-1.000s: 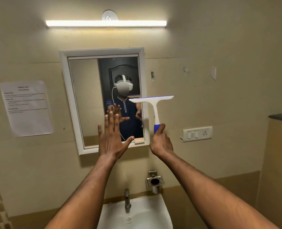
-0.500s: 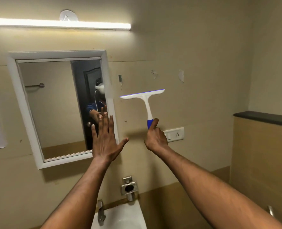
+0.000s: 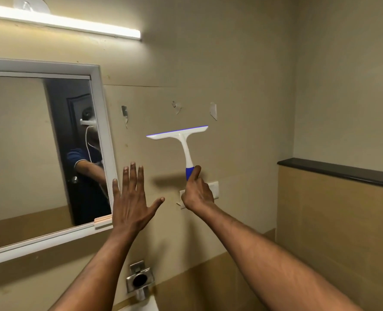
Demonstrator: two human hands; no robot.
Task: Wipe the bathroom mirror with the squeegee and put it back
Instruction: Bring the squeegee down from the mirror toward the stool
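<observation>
A white squeegee [image 3: 181, 140] with a blue blade edge and blue grip stands upright in front of the beige wall, right of the mirror. My right hand [image 3: 197, 194] grips its blue handle end from below, thumb up along it. The white-framed mirror [image 3: 24, 153] hangs at the left, showing a person's reflection near its right edge. My left hand [image 3: 132, 200] is raised flat, fingers spread, in front of the mirror's lower right corner and the wall, holding nothing.
A small hook [image 3: 176, 106] and torn adhesive marks [image 3: 213, 111] sit on the wall above the squeegee. A white switch plate [image 3: 214, 188] lies behind my right hand. A dark ledge [image 3: 338, 171] runs at the right. Below are a metal holder [image 3: 139, 280] and tube light [image 3: 62, 21] above.
The view has swung right, so the mirror slid to the left. The squeegee and both hands now stand before the bare wall instead of the mirror. Both hands keep their poses.
</observation>
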